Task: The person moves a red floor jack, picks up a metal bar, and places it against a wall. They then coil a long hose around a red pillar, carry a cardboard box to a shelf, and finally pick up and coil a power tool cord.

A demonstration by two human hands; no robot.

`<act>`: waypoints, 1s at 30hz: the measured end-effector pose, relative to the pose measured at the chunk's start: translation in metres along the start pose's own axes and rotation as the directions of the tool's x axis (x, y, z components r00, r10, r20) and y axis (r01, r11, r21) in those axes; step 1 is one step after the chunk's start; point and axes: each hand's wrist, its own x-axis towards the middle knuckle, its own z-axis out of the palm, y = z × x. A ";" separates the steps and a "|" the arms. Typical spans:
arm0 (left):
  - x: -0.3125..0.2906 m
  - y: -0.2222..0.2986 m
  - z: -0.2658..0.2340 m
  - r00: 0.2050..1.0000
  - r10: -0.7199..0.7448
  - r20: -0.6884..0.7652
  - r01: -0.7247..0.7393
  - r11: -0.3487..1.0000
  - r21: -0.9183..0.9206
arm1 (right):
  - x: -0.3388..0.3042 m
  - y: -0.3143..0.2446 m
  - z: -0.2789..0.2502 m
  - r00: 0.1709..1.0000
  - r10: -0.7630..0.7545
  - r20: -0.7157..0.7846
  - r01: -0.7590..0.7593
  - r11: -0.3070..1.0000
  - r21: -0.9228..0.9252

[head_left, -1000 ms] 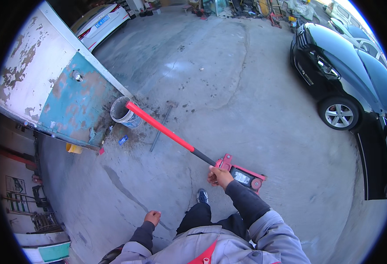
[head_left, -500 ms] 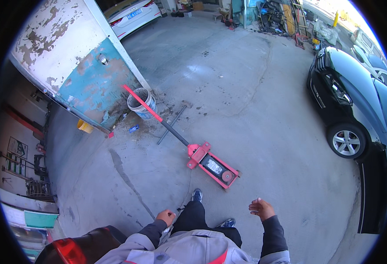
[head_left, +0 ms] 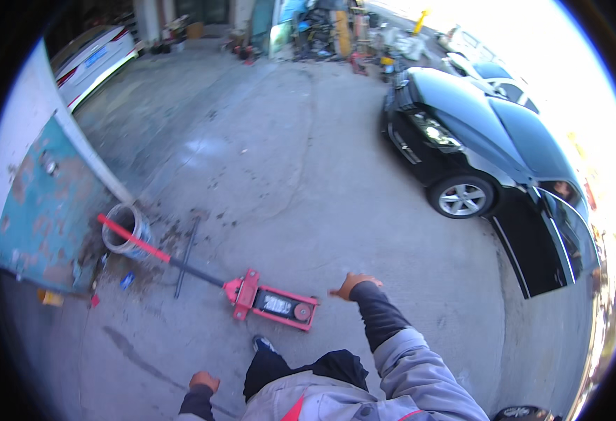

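Note:
A red floor jack rests on the concrete ahead of my feet. Its long handle slants off to the left, with the red end over a whitish bucket. My right hand is stretched forward, just right of the jack and apart from it, with fingers extended and nothing visible in them. Low on the left, my left hand hangs beside my leg with its fingers curled in, and I see nothing in it. Beside the jack's handle lies a dark T-shaped bar on the floor.
A black car stands at right with its near door swung open. A peeling white and teal wall panel is at left. Further back are a white car and piled clutter. A yellow container sits by the panel.
My view has swung to the right, so the jack, bucket and panel sit further left. My right arm has reached forward and inward. The black car's open door shows more fully.

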 end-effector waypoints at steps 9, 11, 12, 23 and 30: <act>0.135 -0.026 -0.054 0.972 0.055 -0.229 -0.167 0.845 -0.508 | -0.014 0.085 0.016 0.916 0.323 -0.236 -0.398 0.801 -0.447; 0.151 -0.011 -0.069 0.983 0.105 -0.152 -0.174 0.804 -0.569 | -0.003 0.126 0.021 0.877 0.439 -0.195 -0.444 0.896 0.020; 0.158 0.002 -0.080 0.978 0.124 -0.169 -0.200 0.793 -0.575 | 0.001 0.149 0.030 0.831 0.539 -0.141 -0.457 0.803 0.382; 0.234 0.167 -0.248 0.962 -0.129 -0.242 -0.078 0.719 -0.690 | 0.151 0.217 0.018 0.547 0.736 0.399 -0.830 0.539 0.143; 0.252 0.213 -0.302 0.761 -0.567 -0.316 0.161 0.637 -0.754 | 0.476 0.044 -0.181 0.959 0.279 -0.059 -0.226 0.868 0.442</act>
